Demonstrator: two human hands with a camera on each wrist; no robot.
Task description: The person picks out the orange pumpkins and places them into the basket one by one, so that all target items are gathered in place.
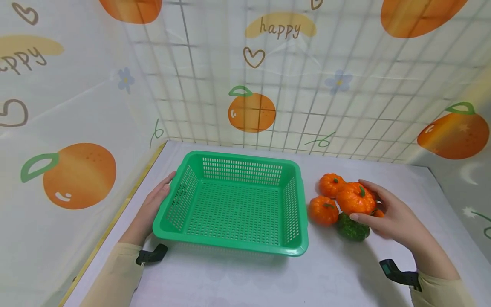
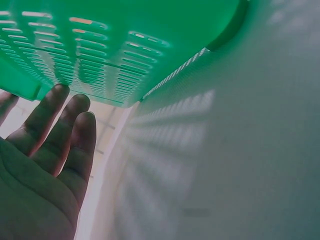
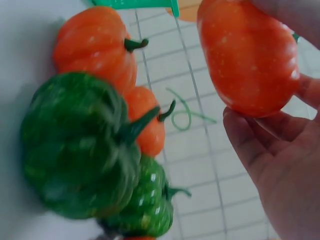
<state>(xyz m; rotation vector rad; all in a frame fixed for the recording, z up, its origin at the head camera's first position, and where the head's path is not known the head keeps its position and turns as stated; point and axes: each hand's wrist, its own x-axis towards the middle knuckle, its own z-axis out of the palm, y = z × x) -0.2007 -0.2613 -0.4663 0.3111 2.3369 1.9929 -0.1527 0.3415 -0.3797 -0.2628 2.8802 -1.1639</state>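
Observation:
My right hand (image 1: 391,213) grips an orange mini pumpkin (image 1: 354,198), lifted above the other pumpkins. In the right wrist view, thumb and fingertips lie on opposite sides of this pumpkin (image 3: 250,57). Below it on the table are orange pumpkins (image 1: 323,211) and a dark green pumpkin (image 1: 353,228). A second green pumpkin (image 3: 145,200) shows in the right wrist view. My left hand (image 1: 151,211) rests along the left side of a green plastic basket (image 1: 230,242), its fingers (image 2: 77,135) fairly straight against the slotted wall. Nothing lies inside the basket.
A white cloth covers the table (image 1: 230,281), with a yellow strip (image 1: 115,217) along its left edge. Patterned sheeting with a grid (image 1: 284,85) hangs behind, and more sheeting stands at both sides. The pumpkins sit close to the basket's right side.

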